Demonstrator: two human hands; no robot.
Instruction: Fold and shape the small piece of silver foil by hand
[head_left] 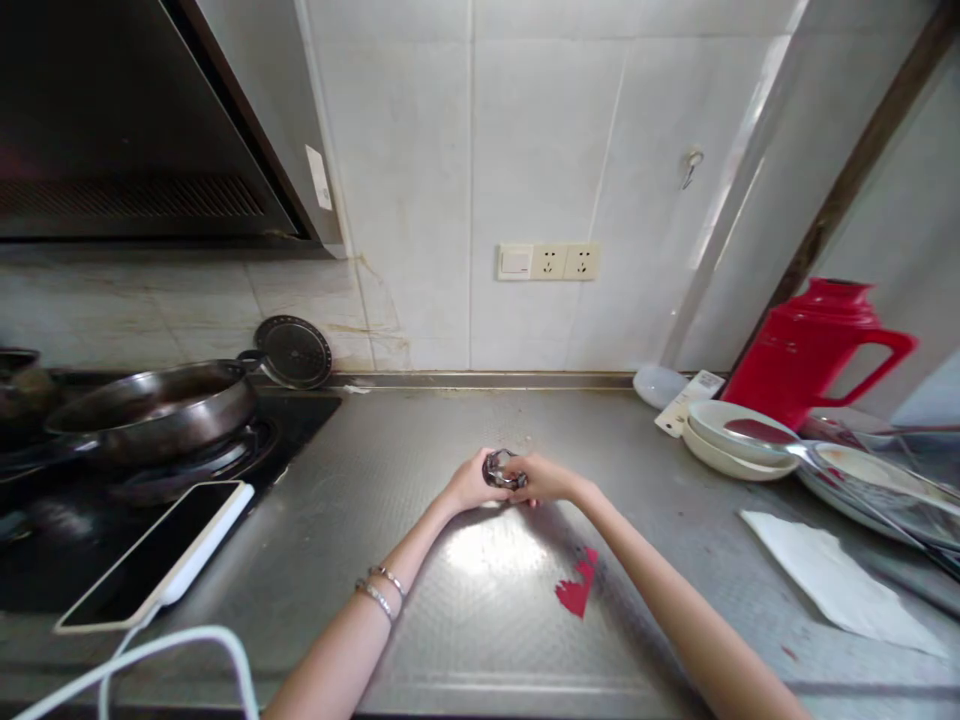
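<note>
Above the middle of the steel counter [360,560], a small, round, dark and shiny object [495,468] sits between my hands. It looks like a little glass or metal container, but its kind is unclear. My left hand [471,484] is closed around its left side. From the right, my right hand [546,478] reaches over it with bent fingers pressed on its top and right edge. The fingers cover much of the object. Between my forearms lies a torn red scrap [576,590].
At left are a phone [157,560] with a white cable and a steel pan [157,410] on the black stove [300,420]. A red thermos [810,350], stacked bowls [731,460] and a white paper sheet [840,580] are at right. Wall sockets [565,262] face me.
</note>
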